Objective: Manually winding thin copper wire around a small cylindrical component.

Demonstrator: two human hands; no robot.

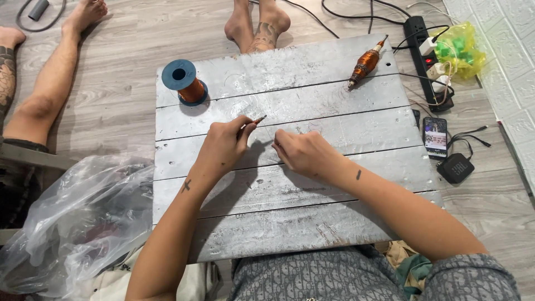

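Looking down through the head camera, I see my left hand (224, 146) and right hand (304, 153) resting close together over the middle of a grey plank board (290, 217) that serves as the bench. My left fingers (245, 129) are pressed together, pinching a short copper-coloured piece (259, 119) whose tip points up and to the right, just above the board. My right hand lies knuckles up, its fingers curled in toward the left hand; I cannot tell whether they grip anything, since whatever may run between the hands is too thin to make out.

On the far left corner of the board stands a blue spool (185, 82) wound with copper wire, well apart from both hands. Near the far right edge lies a wound copper coil (366, 63) on a shaft, tilted, with its thin end toward the board's middle.

Beside the board on the right, on the wooden floor, sit a black power strip (424, 44), a phone (435, 134) with its screen lit, and a small black speaker (455, 168). A yellow bag (460, 47) lies by the wall. At my left a clear plastic bag (72, 223) is crumpled. Another person's bare feet (257, 22) rest at the board's far edge.
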